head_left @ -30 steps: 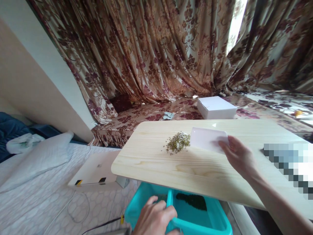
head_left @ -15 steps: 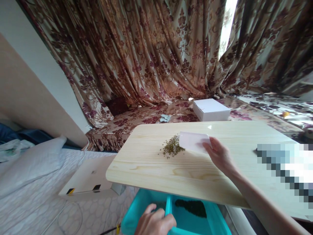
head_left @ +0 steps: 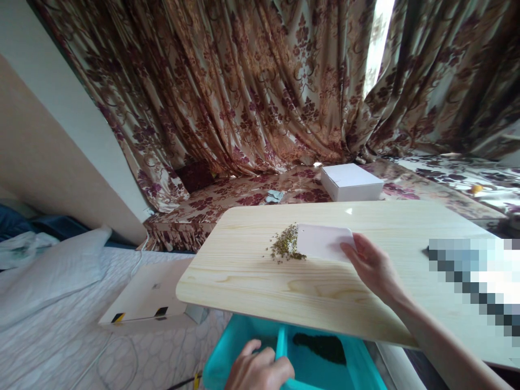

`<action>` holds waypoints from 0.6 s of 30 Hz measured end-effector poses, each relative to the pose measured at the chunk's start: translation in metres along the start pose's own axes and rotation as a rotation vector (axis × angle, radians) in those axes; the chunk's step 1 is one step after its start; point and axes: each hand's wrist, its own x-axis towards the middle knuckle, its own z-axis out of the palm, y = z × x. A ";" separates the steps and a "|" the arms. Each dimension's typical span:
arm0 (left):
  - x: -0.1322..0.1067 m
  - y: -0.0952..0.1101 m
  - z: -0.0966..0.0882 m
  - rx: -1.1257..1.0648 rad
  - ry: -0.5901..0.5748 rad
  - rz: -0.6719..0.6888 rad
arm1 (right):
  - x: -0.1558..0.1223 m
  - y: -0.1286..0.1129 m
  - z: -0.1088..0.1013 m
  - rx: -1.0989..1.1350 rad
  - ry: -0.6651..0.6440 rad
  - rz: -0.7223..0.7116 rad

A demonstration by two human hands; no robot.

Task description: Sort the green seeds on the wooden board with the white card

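Observation:
In my right hand (head_left: 369, 262) is a thin white plastic scraper (head_left: 323, 242), pinched at its right end. The scraper's left edge touches a loose pile of small green-brown dried bits (head_left: 285, 244) on the wooden tabletop (head_left: 244, 276). My left hand (head_left: 262, 368) is closed over the teal divided bin (head_left: 280, 344) below the table's near edge, its fingers bent at the divider; the fingertips are partly hidden. Dark green material (head_left: 320, 348) lies in the bin's right compartment; what the left compartment holds is unclear.
A blurred-out device (head_left: 475, 281) lies on the table's right side. Behind the table a white box (head_left: 352, 183) sits on a patterned ledge. To the left are a flat carton (head_left: 150, 292) on the bed and a pillow (head_left: 60, 265).
My right hand and the scraper have shifted slightly right and nearer to me, and more of the scraper's face shows. The pile's right side has changed shape a little. My left hand has stayed on the bin.

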 end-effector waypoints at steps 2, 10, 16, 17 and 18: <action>0.001 0.000 -0.001 -0.004 -0.018 0.006 | -0.003 0.001 -0.006 -0.015 0.063 -0.008; 0.002 0.008 -0.010 -0.003 0.014 0.007 | -0.019 0.007 -0.012 -0.060 0.122 -0.016; 0.001 0.008 -0.009 -0.006 0.013 0.004 | -0.019 0.006 -0.008 -0.048 0.127 -0.016; 0.001 0.009 -0.009 -0.004 0.011 0.000 | -0.019 0.006 -0.008 -0.053 0.134 -0.015; 0.001 0.009 -0.009 -0.002 0.008 -0.006 | -0.019 0.005 -0.008 -0.056 0.137 -0.013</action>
